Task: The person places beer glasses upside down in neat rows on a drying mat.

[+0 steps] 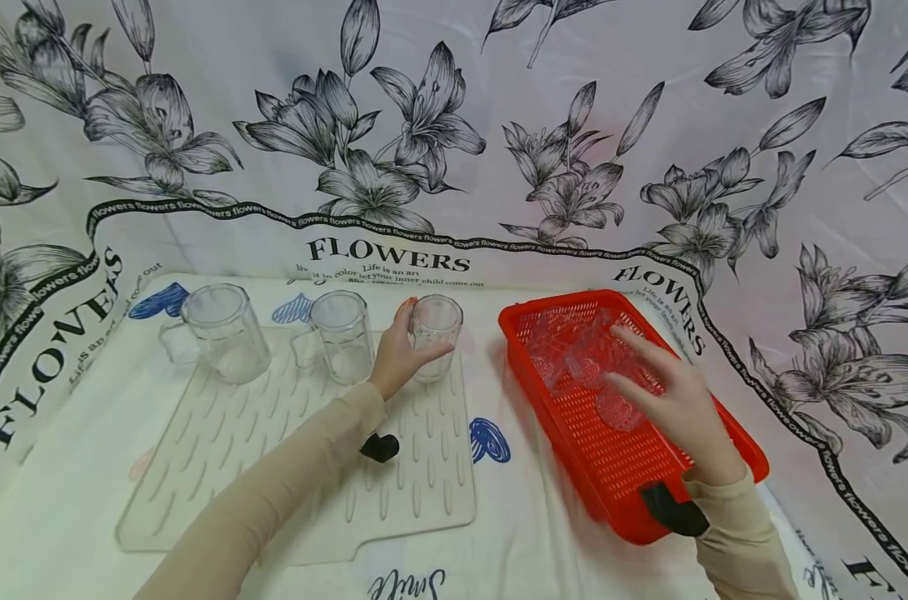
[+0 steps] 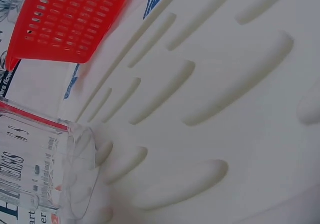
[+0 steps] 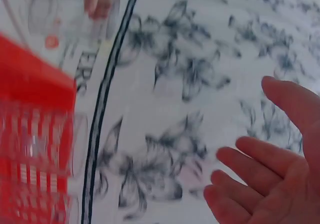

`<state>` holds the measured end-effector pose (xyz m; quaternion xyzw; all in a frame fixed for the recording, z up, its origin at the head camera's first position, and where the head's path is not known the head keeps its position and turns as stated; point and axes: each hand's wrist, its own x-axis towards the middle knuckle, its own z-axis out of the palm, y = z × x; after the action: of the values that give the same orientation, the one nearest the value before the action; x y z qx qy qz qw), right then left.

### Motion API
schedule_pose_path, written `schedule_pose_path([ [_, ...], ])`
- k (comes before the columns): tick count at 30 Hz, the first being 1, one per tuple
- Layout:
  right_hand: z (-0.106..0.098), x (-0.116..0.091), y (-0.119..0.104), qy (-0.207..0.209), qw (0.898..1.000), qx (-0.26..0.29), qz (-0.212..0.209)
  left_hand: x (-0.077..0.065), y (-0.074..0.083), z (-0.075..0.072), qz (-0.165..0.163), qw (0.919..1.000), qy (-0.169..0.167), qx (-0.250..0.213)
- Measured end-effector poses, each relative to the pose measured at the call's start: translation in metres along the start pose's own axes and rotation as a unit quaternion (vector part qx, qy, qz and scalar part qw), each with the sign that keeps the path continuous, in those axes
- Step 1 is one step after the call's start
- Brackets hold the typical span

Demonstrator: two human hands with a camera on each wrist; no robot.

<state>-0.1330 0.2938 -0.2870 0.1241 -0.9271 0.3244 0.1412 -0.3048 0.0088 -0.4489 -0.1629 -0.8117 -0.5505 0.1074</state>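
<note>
My left hand (image 1: 395, 357) grips a clear glass cup (image 1: 436, 321) at the far right of a cream grooved mat (image 1: 416, 508). In the left wrist view the cup (image 2: 45, 169) overlaps the mat's grooves. To the left, two clear glass mugs, one medium (image 1: 344, 337) and one larger (image 1: 227, 333), stand upright on the mat with handles pointing left. Over a red slotted basket (image 1: 554, 437) hovers my right hand (image 1: 679, 404), fingers spread and holding nothing. Inside the basket lie several clear glasses (image 1: 622, 408). The right wrist view shows the right hand (image 3: 272, 184) with its palm in sight.
A white cloth (image 1: 529, 533) printed with flowers and lettering covers the table and rises behind as a backdrop (image 1: 499, 192). A strip of cloth with a blue heart print (image 1: 489, 440) separates the mat from the basket. The basket's raised rim (image 1: 502, 321) surrounds its glasses.
</note>
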Motion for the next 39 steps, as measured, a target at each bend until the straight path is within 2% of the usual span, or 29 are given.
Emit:
schedule_pose_path([
  [3,-0.016,0.001,0.012,0.054,0.997,0.002,0.052,-0.001,-0.001,-0.001,-0.004,1.0000,-0.005,0.001],
  [5,-0.023,0.003,0.022,0.082,0.994,0.008,0.072,-0.002,-0.002,-0.001,-0.007,0.9999,-0.009,0.005],
  [8,-0.029,0.009,0.039,0.091,0.991,-0.002,0.100,-0.003,-0.004,-0.001,-0.006,0.9999,-0.010,0.012],
  [10,-0.030,0.013,0.054,0.077,0.989,-0.022,0.120,-0.003,-0.005,-0.001,-0.002,0.9999,-0.006,0.015],
  [14,-0.025,0.016,0.085,0.024,0.984,-0.071,0.160,-0.004,-0.007,-0.002,-0.004,0.9998,-0.006,0.016],
  [20,-0.013,0.012,0.116,-0.064,0.977,-0.076,0.188,-0.007,-0.009,-0.002,-0.014,0.9996,-0.014,0.019],
  [23,-0.011,0.010,0.120,-0.081,0.971,-0.078,0.211,-0.008,-0.009,-0.002,-0.017,0.9996,-0.015,0.016],
  [29,-0.011,0.007,0.117,-0.076,0.966,-0.073,0.237,-0.009,-0.010,-0.001,-0.030,0.9989,-0.025,0.028],
  [36,-0.010,0.002,0.115,-0.077,0.955,-0.069,0.277,-0.013,-0.010,0.002,-0.014,0.9996,-0.003,0.025],
  [39,-0.009,-0.001,0.115,-0.065,0.957,-0.081,0.272,-0.014,-0.012,0.004,-0.011,0.9998,0.006,0.018],
])
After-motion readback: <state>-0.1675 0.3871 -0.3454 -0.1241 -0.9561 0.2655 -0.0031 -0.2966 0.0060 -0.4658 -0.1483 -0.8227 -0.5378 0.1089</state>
